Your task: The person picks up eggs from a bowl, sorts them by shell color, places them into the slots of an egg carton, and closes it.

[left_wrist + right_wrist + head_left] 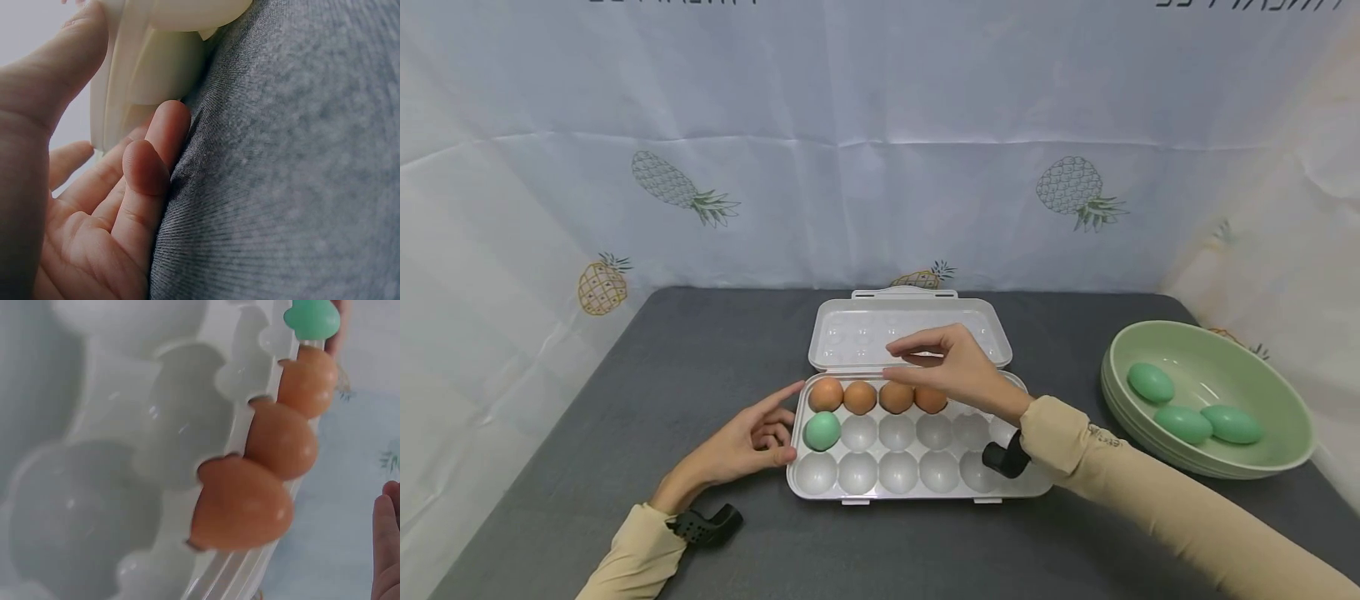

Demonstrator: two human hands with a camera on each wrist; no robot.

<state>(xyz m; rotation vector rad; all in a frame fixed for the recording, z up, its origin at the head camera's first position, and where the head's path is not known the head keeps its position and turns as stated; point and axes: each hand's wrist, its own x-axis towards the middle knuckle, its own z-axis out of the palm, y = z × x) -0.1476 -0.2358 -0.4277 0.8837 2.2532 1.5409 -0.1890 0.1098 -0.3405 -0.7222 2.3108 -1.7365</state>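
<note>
A white plastic egg carton (880,492) lies with its lid (917,333) folded back. Several brown eggs (861,397) sit along its back row from the left, and one green egg (823,431) fills the leftmost cup of the middle row. My left hand (741,442) rests at the carton's left end, index finger and thumb spread against its rim; the other fingers bend loosely below. Above the brown eggs hovers my right hand (943,362), fingers extended, thumb apart and nothing between them. In the right wrist view only its fingertips (386,540) show at the edge.
A pale green bowl (1285,408), apparently stacked on others, stands at the right with several green eggs (1182,424) in it. Dark grey cloth (722,350) covers the table. A pineapple-print curtain (880,208) hangs behind and at the sides.
</note>
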